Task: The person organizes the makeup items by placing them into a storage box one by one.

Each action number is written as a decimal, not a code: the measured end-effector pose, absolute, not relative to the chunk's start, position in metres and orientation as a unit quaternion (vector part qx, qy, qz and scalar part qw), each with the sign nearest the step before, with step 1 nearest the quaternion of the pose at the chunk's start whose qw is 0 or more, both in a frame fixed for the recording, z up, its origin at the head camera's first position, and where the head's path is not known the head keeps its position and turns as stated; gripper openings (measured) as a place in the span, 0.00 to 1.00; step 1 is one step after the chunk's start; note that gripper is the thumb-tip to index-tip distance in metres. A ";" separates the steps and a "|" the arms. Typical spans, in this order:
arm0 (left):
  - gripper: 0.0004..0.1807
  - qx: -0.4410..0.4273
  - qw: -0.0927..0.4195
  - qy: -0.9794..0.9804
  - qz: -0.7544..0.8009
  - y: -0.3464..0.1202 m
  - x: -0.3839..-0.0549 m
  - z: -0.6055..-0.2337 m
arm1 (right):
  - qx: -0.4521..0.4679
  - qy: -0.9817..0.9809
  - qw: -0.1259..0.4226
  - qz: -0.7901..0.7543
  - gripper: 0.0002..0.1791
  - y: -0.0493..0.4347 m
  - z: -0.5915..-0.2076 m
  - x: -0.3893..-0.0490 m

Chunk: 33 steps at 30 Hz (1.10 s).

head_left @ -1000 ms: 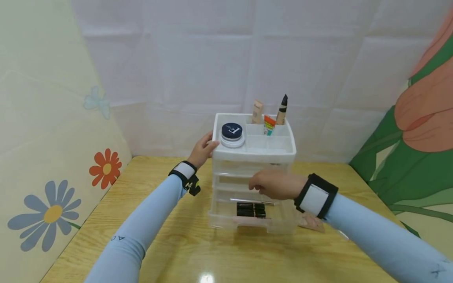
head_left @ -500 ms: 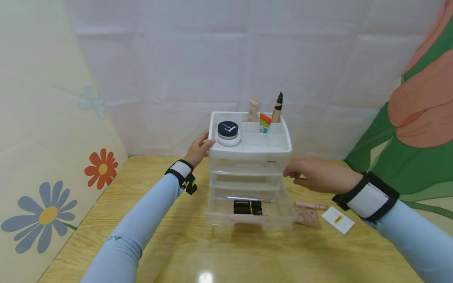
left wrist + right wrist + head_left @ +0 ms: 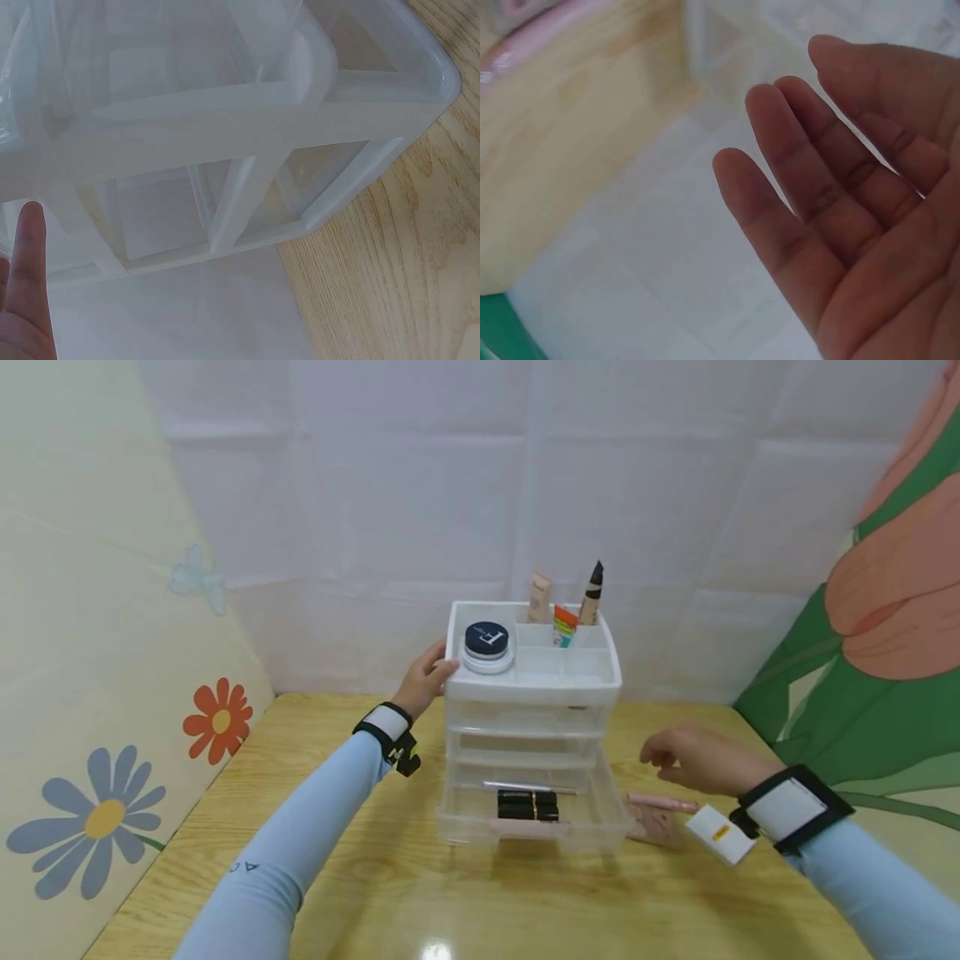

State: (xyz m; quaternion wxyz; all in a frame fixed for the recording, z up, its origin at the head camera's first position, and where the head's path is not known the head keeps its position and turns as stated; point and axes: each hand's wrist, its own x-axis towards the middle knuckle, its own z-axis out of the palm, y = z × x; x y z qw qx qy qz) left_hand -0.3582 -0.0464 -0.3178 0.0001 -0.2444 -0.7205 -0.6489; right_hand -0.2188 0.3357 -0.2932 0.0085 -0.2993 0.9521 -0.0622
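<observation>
At the lower centre of the frame, the pulled-out drawer held black tubes. At lower right, a white box, a packet and a pink tube lay on the surface. Just beyond them, my right hand hovered, fingers loosely bent apart from the thumb, holding nothing. At centre, my left hand gripped the organizer by its side, thumb over the rim. A jar sat on top; farther back stood a beige tube and a pen.
</observation>
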 end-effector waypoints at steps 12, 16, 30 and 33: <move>0.32 -0.237 -0.003 -0.726 -0.645 -0.046 -0.361 -0.319 | -0.218 0.968 0.072 -0.100 0.13 0.365 -0.348 -0.238; 0.32 -0.240 0.000 -0.724 -0.646 -0.046 -0.360 -0.319 | -0.204 0.970 0.083 -0.103 0.13 0.371 -0.362 -0.244; 0.32 -0.246 0.004 -0.717 -0.652 -0.046 -0.361 -0.320 | -0.146 0.978 0.102 -0.111 0.10 0.375 -0.386 -0.253; 0.32 -0.248 0.004 -0.714 -0.655 -0.046 -0.362 -0.320 | -0.146 0.976 0.102 -0.126 0.10 0.377 -0.390 -0.255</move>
